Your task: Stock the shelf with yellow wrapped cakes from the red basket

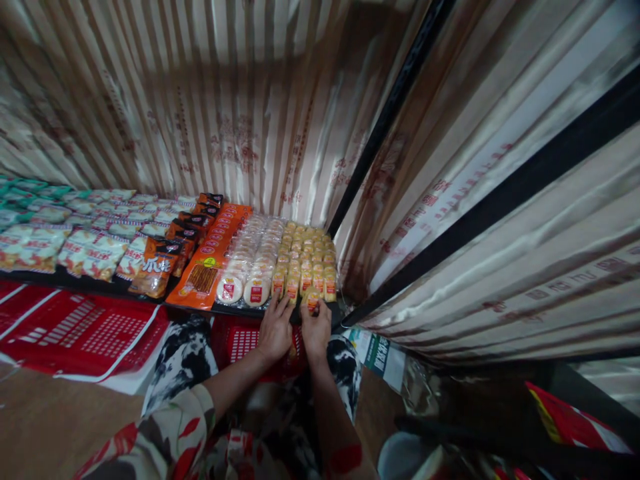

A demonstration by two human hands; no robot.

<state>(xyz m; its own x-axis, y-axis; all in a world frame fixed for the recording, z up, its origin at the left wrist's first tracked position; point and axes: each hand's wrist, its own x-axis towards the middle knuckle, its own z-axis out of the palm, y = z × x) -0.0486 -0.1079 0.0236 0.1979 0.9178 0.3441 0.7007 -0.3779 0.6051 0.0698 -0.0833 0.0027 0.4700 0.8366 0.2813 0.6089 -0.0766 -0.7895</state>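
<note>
One packet (312, 296) between right fingers (323, 310)

Dark shelf (113, 287) — bagged snacks (93, 250), an orange packet (213, 257), round white packs (256, 291), small yellow packs (305, 257) lie on it.

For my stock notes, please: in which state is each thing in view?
Left hand: fingers at yellow packs
Right hand: holding one small pack
Yellow packs: wrapped, in rows
White rounds: wrapped, in rows
Orange bag: lying face up
Snack bags: in rows
Curtain: hanging in folds
Red banner: hanging

held pack (313, 301) partly covered, green packets (23, 200) cut off at left
</note>
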